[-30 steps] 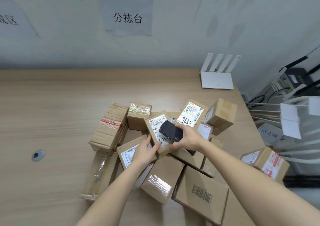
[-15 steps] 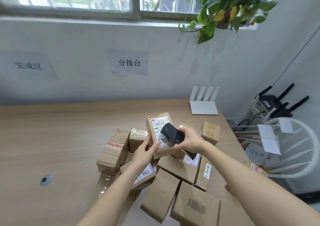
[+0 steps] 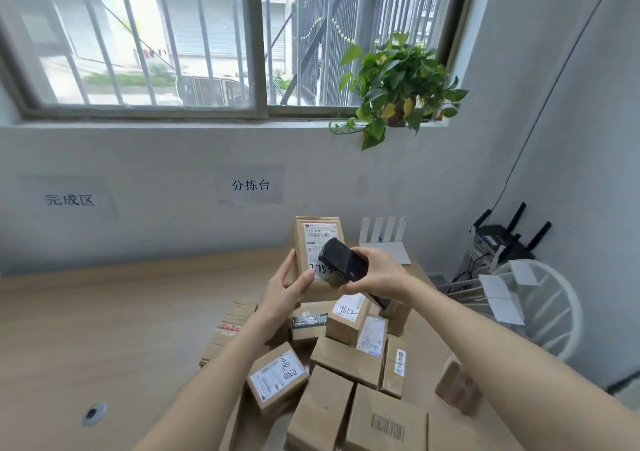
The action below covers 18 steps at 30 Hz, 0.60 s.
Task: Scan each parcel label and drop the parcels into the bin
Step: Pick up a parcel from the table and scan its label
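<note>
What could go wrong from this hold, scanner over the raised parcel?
1. The black handheld scanner in the right hand covers the lower part of the shipping label, so the scan may miss.
2. The left hand grips the raised parcel only at its lower edge; it could tip onto the parcel pile.
3. The white wire bin sits off to the right, so a drop may miss.
</note>
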### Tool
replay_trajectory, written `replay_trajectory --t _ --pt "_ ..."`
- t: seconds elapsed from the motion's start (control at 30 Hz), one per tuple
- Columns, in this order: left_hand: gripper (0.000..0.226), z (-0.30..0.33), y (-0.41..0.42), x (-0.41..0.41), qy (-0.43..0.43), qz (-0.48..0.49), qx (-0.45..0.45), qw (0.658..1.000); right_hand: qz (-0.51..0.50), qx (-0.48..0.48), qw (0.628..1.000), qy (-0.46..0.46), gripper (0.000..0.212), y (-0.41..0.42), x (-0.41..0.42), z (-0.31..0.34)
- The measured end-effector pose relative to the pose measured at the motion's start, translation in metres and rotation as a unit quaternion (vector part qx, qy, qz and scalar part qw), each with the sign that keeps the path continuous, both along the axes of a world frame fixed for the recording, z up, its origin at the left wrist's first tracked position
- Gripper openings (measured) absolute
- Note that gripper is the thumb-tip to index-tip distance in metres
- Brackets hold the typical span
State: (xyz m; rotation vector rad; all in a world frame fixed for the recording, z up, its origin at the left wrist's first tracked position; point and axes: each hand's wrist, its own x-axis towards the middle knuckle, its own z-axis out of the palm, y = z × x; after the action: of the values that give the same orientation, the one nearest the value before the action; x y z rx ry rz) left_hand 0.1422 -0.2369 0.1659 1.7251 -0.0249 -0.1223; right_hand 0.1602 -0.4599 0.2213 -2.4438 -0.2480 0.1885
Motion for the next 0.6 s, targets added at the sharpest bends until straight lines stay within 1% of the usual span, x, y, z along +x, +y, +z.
replay_trajectory --t 0.1,0.27,0.4,0.6 --pt "0.078 0.01 0.001 -0.012 -0.014 -0.009 0.031 0.999 -0.024 -0.021 0.999 -0.022 0.076 -0.006 -0.017 0.014" --pt "0.085 0.028 0.001 -0.035 -0.03 -0.002 0.068 0.997 -0.051 -0.066 0.993 -0.084 0.071 -0.022 -0.046 0.042" --pt "0.084 0.048 -0.006 -0.058 -0.044 0.006 0.099 0.994 -0.073 -0.082 0.987 -0.12 0.082 -0.038 -0.071 0.067" --pt "0.079 0.079 -0.036 -0.102 -0.081 0.059 0.096 0.99 -0.067 -0.092 0.983 -0.144 0.081 -0.067 -0.106 0.097"
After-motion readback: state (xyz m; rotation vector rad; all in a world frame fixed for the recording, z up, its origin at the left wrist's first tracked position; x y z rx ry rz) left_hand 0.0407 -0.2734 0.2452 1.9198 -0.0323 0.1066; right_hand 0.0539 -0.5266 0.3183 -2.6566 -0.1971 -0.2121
